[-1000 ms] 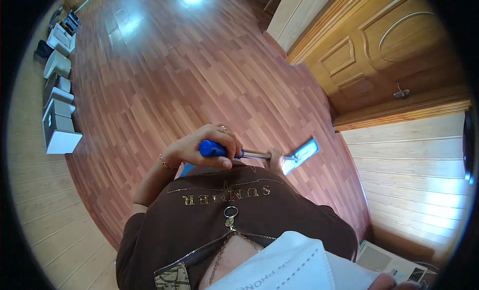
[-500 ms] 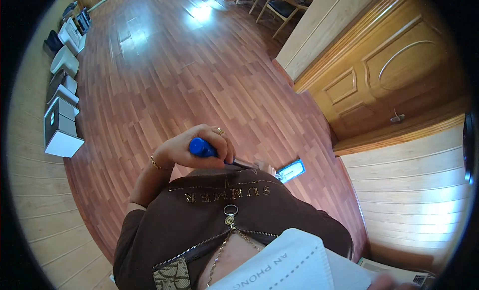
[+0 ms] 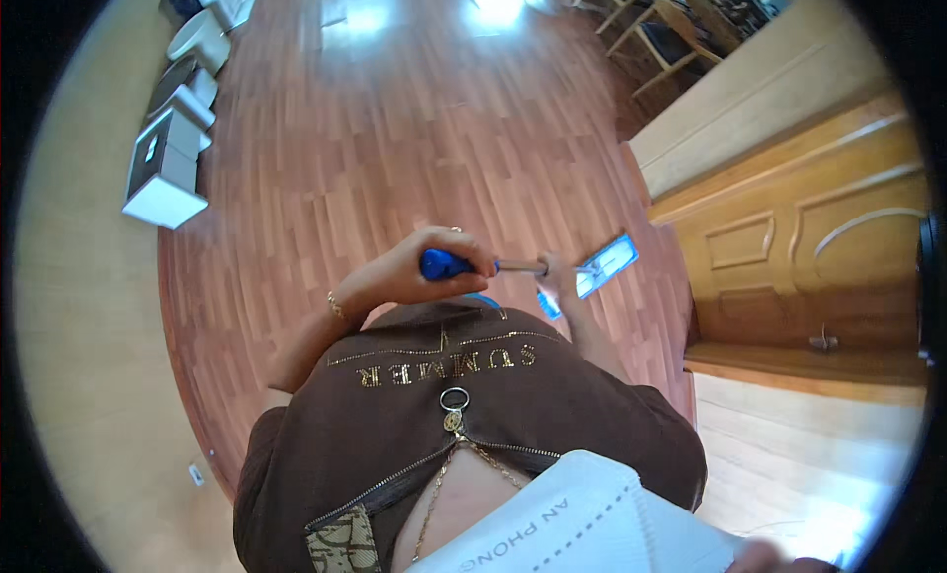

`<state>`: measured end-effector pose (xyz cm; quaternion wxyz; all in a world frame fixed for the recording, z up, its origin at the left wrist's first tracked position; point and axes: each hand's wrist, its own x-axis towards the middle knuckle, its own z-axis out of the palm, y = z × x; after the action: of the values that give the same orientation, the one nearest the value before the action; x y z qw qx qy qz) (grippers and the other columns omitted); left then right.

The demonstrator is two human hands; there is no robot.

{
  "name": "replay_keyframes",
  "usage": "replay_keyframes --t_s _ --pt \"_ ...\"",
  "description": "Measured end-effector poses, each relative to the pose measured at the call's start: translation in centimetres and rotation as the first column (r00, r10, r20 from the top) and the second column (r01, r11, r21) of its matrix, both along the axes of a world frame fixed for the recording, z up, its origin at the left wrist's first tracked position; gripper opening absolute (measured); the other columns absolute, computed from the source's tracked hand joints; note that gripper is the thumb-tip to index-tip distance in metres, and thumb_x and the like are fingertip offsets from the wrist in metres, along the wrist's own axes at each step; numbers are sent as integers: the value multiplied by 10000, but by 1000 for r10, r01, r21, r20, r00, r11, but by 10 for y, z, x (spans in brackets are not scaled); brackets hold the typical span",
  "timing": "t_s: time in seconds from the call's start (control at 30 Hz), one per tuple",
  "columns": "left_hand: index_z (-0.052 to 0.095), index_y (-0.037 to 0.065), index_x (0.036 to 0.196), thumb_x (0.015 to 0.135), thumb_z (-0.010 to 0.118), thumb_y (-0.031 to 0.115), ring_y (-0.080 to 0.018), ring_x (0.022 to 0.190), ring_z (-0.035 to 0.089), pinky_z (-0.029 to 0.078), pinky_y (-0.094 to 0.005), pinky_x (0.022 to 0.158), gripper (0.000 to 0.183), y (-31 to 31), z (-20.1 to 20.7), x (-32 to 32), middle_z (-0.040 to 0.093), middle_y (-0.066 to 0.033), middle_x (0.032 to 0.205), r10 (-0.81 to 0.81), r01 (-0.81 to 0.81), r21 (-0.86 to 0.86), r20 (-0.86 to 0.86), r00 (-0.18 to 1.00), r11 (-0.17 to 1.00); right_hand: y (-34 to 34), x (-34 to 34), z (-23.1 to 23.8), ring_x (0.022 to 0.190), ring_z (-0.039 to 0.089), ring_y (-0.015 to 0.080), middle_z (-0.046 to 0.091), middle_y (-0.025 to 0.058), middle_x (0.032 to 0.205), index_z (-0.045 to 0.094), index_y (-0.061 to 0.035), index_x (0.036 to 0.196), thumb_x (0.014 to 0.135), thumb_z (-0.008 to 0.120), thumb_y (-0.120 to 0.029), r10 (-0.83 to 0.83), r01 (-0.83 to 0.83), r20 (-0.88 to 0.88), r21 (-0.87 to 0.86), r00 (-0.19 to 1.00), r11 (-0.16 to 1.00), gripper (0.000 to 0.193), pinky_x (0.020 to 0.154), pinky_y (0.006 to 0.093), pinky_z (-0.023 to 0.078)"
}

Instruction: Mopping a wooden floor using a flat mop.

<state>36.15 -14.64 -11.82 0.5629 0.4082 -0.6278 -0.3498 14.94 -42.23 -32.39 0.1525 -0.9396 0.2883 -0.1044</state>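
In front of my waist is a flat mop, and both my hands are on it. My left hand (image 3: 414, 265), with a bracelet and a ring, is wrapped round the blue handle grip (image 3: 441, 265) at the top end. Further along the metal pole (image 3: 519, 266), my right hand (image 3: 559, 279) grips the shaft, its fingers partly hidden. Beyond that hand lies the mop head (image 3: 616, 261), a flat blue rectangle with a pale middle, on the wood-patterned floor (image 3: 434, 149).
To the right stands a closed wooden door (image 3: 760, 267) with a metal handle. Wooden chairs (image 3: 666, 45) with dark seats are at the far right. Along the left wall are a grey-and-white cabinet (image 3: 170, 169) and several white bathroom fixtures (image 3: 202, 42).
The mop head has moved farther forward and slightly right. Both hands have shifted forward, and my right hand, mostly hidden before, now shows on the pole. The view has turned somewhat.
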Motion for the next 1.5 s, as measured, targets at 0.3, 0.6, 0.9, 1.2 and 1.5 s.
replay_keyframes --t_s 0.3,0.6,0.9,1.2,1.5 --pt "638 10 934 811 744 102 -255 1014 618 469 -365 899 186 -64 -37 16 673 -109 982 192 -192 -8 26 981 981 -137 96 -28 898 601 363 637 159 838 633 -70 813 784 629 -172 217 -217 -112 16 970 976 106 743 469 476" --pt "638 39 850 777 737 104 -305 999 656 470 -407 897 139 53 7 27 691 -102 938 579 -599 41 210 788 800 -18 235 -5 771 644 327 648 94 726 627 -141 697 665 669 -168 573 -588 -139 -128 808 799 60 675 477 467" --pt "662 36 815 707 731 40 -294 846 694 542 -418 819 128 237 49 -65 696 -134 819 842 -874 -51 302 447 482 235 256 -15 732 644 327 636 82 691 621 -162 688 685 643 -244 903 -901 -128 101 409 422 85 721 488 470" --pt "646 54 750 718 747 295 -284 709 691 526 -375 691 263 342 33 -127 683 -112 705 922 -895 -323 332 199 309 402 229 3 668 609 322 585 86 599 586 -164 612 635 629 -251 999 -960 -5 276 47 47 100 828 455 395" --pt "600 10 711 734 746 298 -324 696 633 509 -405 659 323 325 -11 -106 626 -164 678 988 -948 -281 -6 157 149 372 255 -37 720 648 308 645 74 672 616 -187 640 648 605 -227 976 -934 -61 282 211 220 42 884 487 402"
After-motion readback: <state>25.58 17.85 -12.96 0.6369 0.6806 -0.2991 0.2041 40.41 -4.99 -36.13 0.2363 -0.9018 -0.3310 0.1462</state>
